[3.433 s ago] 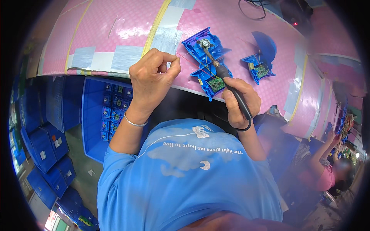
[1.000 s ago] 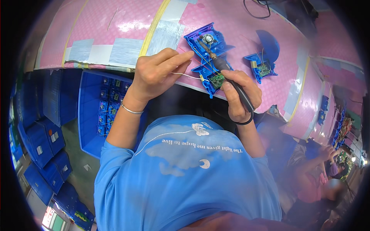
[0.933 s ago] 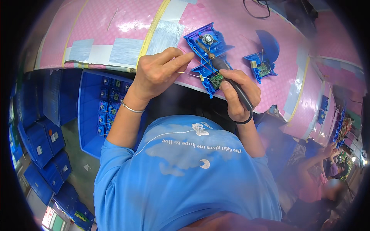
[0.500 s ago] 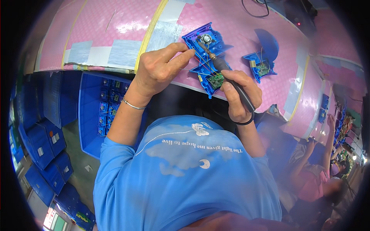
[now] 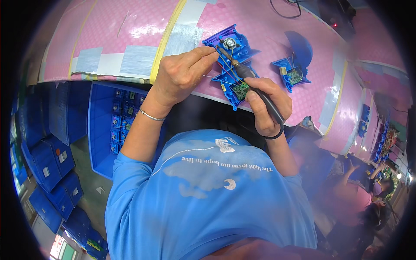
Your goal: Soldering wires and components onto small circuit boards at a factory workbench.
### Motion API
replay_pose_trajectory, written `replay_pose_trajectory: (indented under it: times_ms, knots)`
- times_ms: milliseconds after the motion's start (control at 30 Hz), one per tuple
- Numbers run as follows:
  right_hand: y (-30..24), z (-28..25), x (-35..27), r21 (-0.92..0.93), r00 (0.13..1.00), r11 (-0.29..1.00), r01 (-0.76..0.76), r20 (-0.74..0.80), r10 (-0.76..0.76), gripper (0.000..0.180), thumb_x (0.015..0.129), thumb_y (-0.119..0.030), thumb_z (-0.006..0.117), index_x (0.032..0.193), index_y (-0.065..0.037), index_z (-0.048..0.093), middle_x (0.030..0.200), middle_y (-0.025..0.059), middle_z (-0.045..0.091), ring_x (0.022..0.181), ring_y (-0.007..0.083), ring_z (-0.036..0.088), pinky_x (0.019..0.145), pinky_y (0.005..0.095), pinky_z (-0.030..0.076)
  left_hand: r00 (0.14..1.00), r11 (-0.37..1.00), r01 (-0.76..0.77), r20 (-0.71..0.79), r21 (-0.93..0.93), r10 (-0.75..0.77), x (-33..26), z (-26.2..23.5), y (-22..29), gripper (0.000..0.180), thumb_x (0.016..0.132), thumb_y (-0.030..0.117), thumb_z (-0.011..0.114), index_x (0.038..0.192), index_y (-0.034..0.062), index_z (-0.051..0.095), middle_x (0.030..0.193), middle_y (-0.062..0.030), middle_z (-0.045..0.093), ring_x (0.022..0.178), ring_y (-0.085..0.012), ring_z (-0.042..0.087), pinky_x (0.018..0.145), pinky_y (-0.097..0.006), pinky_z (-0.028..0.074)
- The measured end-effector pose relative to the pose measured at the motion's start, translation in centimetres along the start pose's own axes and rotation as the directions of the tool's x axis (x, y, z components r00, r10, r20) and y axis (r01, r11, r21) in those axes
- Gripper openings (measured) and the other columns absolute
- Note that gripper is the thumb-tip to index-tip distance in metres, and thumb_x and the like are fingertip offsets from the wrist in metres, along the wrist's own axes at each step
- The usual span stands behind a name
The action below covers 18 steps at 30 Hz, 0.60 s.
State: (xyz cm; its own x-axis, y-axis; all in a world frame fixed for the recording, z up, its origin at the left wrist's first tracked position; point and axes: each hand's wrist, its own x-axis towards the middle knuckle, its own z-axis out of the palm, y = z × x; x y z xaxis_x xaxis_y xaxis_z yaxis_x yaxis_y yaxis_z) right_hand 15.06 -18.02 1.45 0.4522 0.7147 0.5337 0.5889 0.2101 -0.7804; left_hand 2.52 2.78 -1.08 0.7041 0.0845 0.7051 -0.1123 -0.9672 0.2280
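Note:
My right hand [image 5: 269, 104] is closed around the dark handle of a soldering iron [image 5: 264, 99]. The iron's tip reaches into an opened blue plastic housing [image 5: 242, 42], beside a round speaker [image 5: 229, 43]. My left hand [image 5: 184, 76] is pinched at the housing's left edge, close to the tip. A thin pale wire [image 5: 209, 76] comes out from under its fingers; the pinch point itself is mostly hidden. Thin coloured wires run from the speaker half down to a green circuit board [image 5: 240, 90] in the lower housing part, near my right fingers.
Another opened blue housing [image 5: 284, 76] with a board lies to the right on the pink table covering [image 5: 264, 26]. Left below the table edge, a blue crate [image 5: 99, 147] holds several similar assemblies. Stacked blue bins [image 5: 54, 160] stand farther left. Another person [image 5: 357, 197] sits at the right.
The soldering iron's tip has shifted slightly left, and my right hand has moved a little up and left with it. My left hand stays nearly in place. At the right, the other person's arms have moved.

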Motion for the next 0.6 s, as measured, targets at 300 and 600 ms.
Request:
replay_pose_trajectory:
  times_ms: [300, 600]
  knots:
    - [-0.16, 0.11, 0.09, 0.031, 0.998, 0.999, -0.014, -0.056, 0.016, 0.025, 0.080, 0.002, 0.070, 0.104, 0.006, 0.073, 0.082, 0.0168, 0.073, 0.067, 0.0223, 0.069, 0.061, 0.0308, 0.052, 1.000, 1.000, 0.014, 0.021, 0.012, -0.014, -0.35, -0.14, 0.08, 0.026, 0.079, 0.003, 0.073, 0.105, 0.0051, 0.076, 0.104, -0.0096, 0.076, 0.086, -0.0231, 0.077, 0.069, -0.031, 0.062]
    - [-0.06, 0.13, 0.00, 0.014, 0.998, 0.999, -0.035, -0.042, 0.036, 0.024, 0.080, 0.002, 0.070, 0.104, 0.005, 0.073, 0.083, 0.0171, 0.073, 0.067, 0.0226, 0.070, 0.061, 0.0309, 0.052, 1.000, 1.000, 0.010, 0.016, 0.016, -0.010, -0.46, -0.16, 0.02, 0.026, 0.079, 0.004, 0.073, 0.104, 0.0053, 0.076, 0.106, -0.0091, 0.076, 0.086, -0.0230, 0.077, 0.069, -0.031, 0.062]
